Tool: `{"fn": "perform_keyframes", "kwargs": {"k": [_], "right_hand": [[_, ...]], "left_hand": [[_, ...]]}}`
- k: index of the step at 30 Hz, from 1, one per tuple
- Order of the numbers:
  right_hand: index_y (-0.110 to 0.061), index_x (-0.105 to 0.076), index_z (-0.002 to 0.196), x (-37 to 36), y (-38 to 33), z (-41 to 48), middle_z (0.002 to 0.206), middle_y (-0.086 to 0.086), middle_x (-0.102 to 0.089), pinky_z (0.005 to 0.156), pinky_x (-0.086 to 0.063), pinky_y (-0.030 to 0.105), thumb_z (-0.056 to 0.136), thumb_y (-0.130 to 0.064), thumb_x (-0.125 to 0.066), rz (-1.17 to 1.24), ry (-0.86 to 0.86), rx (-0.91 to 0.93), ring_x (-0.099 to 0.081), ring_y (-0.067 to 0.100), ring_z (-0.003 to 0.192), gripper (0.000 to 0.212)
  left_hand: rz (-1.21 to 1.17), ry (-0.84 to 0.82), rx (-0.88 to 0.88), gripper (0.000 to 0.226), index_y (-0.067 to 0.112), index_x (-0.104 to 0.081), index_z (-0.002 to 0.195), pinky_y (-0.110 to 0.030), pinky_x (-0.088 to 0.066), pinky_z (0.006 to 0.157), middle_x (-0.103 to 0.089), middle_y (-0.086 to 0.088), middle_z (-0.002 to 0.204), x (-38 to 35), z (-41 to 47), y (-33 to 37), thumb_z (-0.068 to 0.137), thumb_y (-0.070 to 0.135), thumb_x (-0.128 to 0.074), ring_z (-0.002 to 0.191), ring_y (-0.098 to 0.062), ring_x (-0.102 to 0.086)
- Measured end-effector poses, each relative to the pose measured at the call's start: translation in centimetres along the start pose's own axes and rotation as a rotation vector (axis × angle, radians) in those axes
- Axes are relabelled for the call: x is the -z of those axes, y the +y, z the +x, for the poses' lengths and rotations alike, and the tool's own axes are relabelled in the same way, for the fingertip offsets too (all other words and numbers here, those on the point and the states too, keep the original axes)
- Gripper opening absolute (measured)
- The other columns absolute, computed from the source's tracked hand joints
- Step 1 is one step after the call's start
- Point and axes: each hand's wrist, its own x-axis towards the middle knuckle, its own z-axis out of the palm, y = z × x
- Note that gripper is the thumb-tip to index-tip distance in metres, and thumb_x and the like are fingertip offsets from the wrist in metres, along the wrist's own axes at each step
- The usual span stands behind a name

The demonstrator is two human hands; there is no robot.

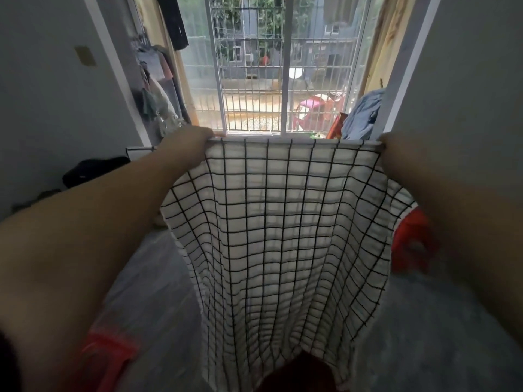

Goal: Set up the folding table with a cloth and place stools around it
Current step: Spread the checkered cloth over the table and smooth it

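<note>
While L hand (188, 142) & R hand (396, 149) grip cloth (271, 222), hangs spread

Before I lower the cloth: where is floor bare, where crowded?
Bare grey floor shows lower right, below the right-hand red stool, and left of the checked cloth, above the lower-left red stool. Crowded: a dark bundle by the left wall.

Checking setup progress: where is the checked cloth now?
Centre of the head view: the checked cloth hangs stretched between the left hand and right hand, below the barred window.
</note>
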Motion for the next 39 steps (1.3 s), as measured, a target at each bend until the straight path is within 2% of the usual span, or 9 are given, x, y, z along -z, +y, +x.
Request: {"fn": "perform_keyframes", "kwargs": {"k": [3, 7, 14, 18, 22, 26, 28, 34, 39], "right_hand": [[-0.011, -0.063, 0.093, 1.6, -0.5, 1.9, 0.087, 0.020, -0.060, 0.081, -0.047, 0.044, 0.083, 0.007, -0.052, -0.044, 0.151, 0.022, -0.061, 0.044, 0.092, 0.023], [-0.003, -0.066, 0.113, 3.8, -0.7, 3.4, 0.105, 0.027, -0.066, 0.087, -0.047, 0.045, 0.086, 0.008, -0.053, -0.057, 0.257, 0.052, -0.061, 0.044, 0.100, 0.032], [-0.006, -0.063, 0.120, 5.4, 0.2, 3.7, 0.105, 0.029, -0.066, 0.084, -0.051, 0.048, 0.084, 0.008, -0.051, -0.060, 0.294, 0.059, -0.062, 0.046, 0.095, 0.041], [-0.010, -0.067, 0.119, 5.4, 1.1, 2.7, 0.110, 0.025, -0.067, 0.088, -0.050, 0.048, 0.085, 0.005, -0.054, -0.019, 0.283, 0.044, -0.061, 0.045, 0.101, 0.040], [-0.016, -0.071, 0.107, 4.0, 2.3, 1.2, 0.096, 0.019, -0.069, 0.082, -0.052, 0.044, 0.087, -0.004, -0.051, 0.005, 0.213, 0.027, -0.063, 0.040, 0.089, 0.030], [-0.038, -0.065, 0.098, 0.8, 4.1, -2.1, 0.085, 0.010, -0.067, 0.078, -0.053, 0.044, 0.089, -0.015, -0.046, 0.110, 0.104, 0.023, -0.064, 0.032, 0.077, 0.031], [-0.032, -0.071, 0.107, -1.1, 4.7, -5.0, 0.090, 0.010, -0.070, 0.079, -0.053, 0.042, 0.097, -0.017, -0.048, 0.076, 0.019, -0.023, -0.063, 0.031, 0.080, 0.029], [-0.018, -0.073, 0.118, -6.3, 4.7, -14.4, 0.108, 0.016, -0.073, 0.074, -0.039, 0.030, 0.097, -0.011, -0.056, 0.084, -0.152, -0.062, -0.064, 0.033, 0.093, 0.028], [-0.028, -0.076, 0.111, -10.8, 4.8, -23.1, 0.108, 0.008, -0.075, 0.087, -0.054, 0.038, 0.083, -0.009, -0.070, 0.099, -0.292, -0.115, -0.070, 0.030, 0.098, 0.035]], "left_hand": [[0.019, 0.087, 0.045, 0.019, 0.016, -0.065, 0.111, -0.039, -0.048, 0.075, -0.067, -0.014, 0.103, 1.1, 2.5, -0.2, 0.097, 0.014, -0.051, 0.094, -0.036, -0.062], [0.031, 0.153, 0.008, 0.028, 0.018, -0.065, 0.108, -0.040, -0.050, 0.076, -0.068, -0.014, 0.101, 2.8, 4.8, -0.5, 0.088, 0.000, -0.055, 0.094, -0.036, -0.063], [0.013, 0.229, -0.025, 0.039, 0.024, -0.063, 0.119, -0.045, -0.051, 0.081, -0.067, -0.012, 0.115, 4.5, 5.5, -0.3, 0.088, 0.001, -0.054, 0.103, -0.039, -0.063], [0.034, 0.231, -0.074, 0.032, 0.020, -0.064, 0.113, -0.047, -0.053, 0.080, -0.069, -0.012, 0.108, 4.5, 4.5, 0.2, 0.089, 0.002, -0.055, 0.098, -0.038, -0.064], [0.005, 0.184, -0.078, 0.027, 0.023, -0.066, 0.116, -0.046, -0.053, 0.080, -0.070, -0.012, 0.109, 3.3, 2.2, 0.1, 0.096, 0.010, -0.052, 0.098, -0.036, -0.064], [0.010, 0.101, -0.103, 0.038, 0.028, -0.067, 0.122, -0.036, -0.048, 0.081, -0.069, -0.010, 0.119, 1.1, -2.0, 1.0, 0.094, 0.007, -0.053, 0.101, -0.032, -0.065], [0.035, 0.022, -0.110, 0.036, 0.030, -0.067, 0.125, -0.030, -0.043, 0.077, -0.069, -0.010, 0.121, -0.7, -4.7, 1.3, 0.096, 0.013, -0.053, 0.102, -0.031, -0.065], [0.014, -0.209, -0.106, 0.032, 0.038, -0.067, 0.122, -0.034, -0.052, 0.088, -0.068, -0.006, 0.123, -5.6, -12.8, 2.2, 0.096, 0.023, -0.056, 0.107, -0.028, -0.064], [-0.062, -0.392, -0.068, 0.030, 0.052, -0.063, 0.120, -0.034, -0.048, 0.090, -0.066, -0.001, 0.129, -10.7, -20.7, 1.9, 0.093, 0.042, -0.057, 0.113, -0.026, -0.063]]}}
